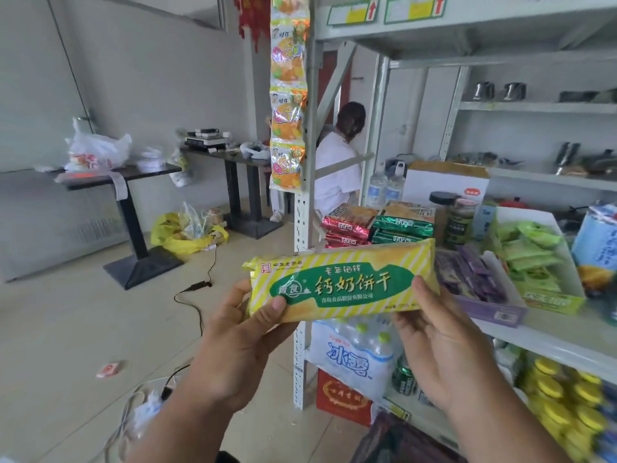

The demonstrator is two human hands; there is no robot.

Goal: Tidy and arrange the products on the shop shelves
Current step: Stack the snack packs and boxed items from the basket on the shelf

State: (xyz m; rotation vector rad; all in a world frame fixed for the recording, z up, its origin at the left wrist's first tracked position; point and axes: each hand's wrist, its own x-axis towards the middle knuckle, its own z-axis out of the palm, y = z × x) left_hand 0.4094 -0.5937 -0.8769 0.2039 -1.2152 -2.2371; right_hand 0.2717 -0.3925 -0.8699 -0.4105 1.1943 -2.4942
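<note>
A: Quick one. What's held?

B: Biscuit pack (344,282), yellow-green, held level in front of the shelf (551,342), label facing the camera. Not on the shelf yet, it's in the air at the rack's left end.

A: Grip?

B: Both hands closed on it. Left hand (233,349) pinches the left end, thumb on the front, fingers behind. Right hand (444,349) takes the right end the same way, thumb tip on the lower right corner. Firm but not crushing, as far as I can tell.

A: Step?

B: Looks like reading or orienting the pack before placing it. My guess only.

A: Where should it go?

B: Probably the middle shelf. Red packs (347,225) and green packs (402,225) are stacked at its left end, purple tray (480,295) just right of them. Free space there looks tight; can't see a clear slot.

A: Tips?

B: Keep it flat, biscuits break if the ends get bent. Label outward, long edge along the shelf front. Slide it in low, don't knock the stacked packs. Watch the upright post (305,208), the pack sits right before it.

A: Done.
</note>
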